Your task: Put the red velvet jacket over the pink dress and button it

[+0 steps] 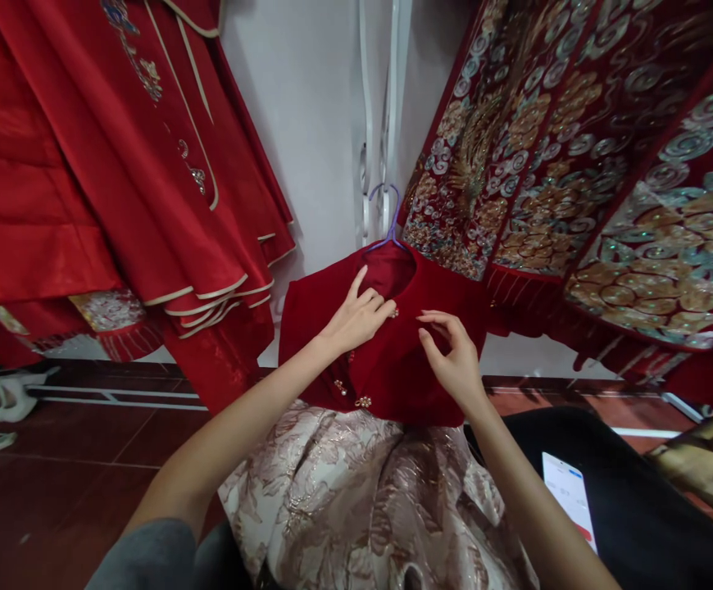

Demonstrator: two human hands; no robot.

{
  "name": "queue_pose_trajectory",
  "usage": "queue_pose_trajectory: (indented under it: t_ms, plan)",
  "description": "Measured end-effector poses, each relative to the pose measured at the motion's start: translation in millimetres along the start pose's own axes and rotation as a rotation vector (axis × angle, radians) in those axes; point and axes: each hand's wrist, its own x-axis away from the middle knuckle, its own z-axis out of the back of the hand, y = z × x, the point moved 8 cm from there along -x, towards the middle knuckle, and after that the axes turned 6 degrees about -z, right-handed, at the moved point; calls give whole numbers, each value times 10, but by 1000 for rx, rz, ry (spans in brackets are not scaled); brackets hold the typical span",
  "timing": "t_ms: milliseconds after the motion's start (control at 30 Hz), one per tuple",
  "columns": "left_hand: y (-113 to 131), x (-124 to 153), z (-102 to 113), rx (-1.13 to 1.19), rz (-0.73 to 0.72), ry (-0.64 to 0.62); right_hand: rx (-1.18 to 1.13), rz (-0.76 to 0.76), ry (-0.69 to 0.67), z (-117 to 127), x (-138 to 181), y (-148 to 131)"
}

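One red jacket (393, 369), one purple hanger (392, 236); right hand (458, 356): grip spread; left hand (360, 318): grip unclear.

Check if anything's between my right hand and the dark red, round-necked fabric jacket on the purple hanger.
Nothing visible stands between your right hand and the jacket; whether they touch is unclear. Your left hand is near the neckline, to one side.

Left grip (358, 318) extends one finger; right grip (456, 357) curves, thumb and fingertips apart.
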Motion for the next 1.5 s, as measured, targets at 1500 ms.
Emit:
queue_pose_trajectory:
  t_ms: [1500]
  plan:
    - [-1310,745,91,-36,588,-552,1138,-359,-387,433,-1192,502]
